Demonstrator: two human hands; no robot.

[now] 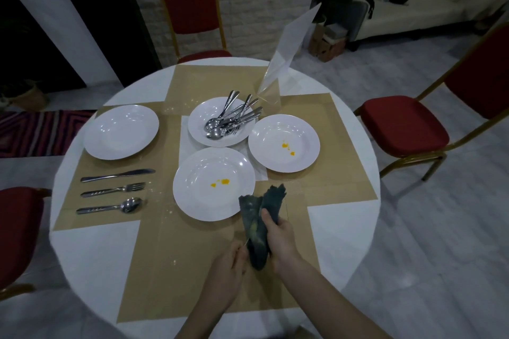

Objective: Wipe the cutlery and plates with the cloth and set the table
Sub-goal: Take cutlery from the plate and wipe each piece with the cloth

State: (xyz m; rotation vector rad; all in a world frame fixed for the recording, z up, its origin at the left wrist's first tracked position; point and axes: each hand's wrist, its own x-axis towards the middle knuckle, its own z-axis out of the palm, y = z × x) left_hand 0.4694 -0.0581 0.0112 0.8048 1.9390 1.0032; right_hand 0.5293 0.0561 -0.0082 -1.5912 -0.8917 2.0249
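My right hand [278, 239] grips a dark cloth [257, 228] wrapped round a piece of cutlery. My left hand [228, 264] holds that piece by its end; only a thin metal sliver shows, so I cannot tell which utensil it is. Just beyond the cloth lies a white plate with an orange stain [213, 183]. A second stained plate [283, 143] sits to its right. A plate holding several pieces of cutlery [221, 121] stands at the centre. At the left are a clean plate [121, 131], a knife [118, 175], a fork [113, 190] and a spoon [110, 208].
The round white table [91, 256] carries tan placemats [170, 261] in a cross. A clear acrylic sign stand [278, 69] rises behind the central plate. Red chairs stand at the far side [190, 5], the right [407, 124] and the left [16, 234].
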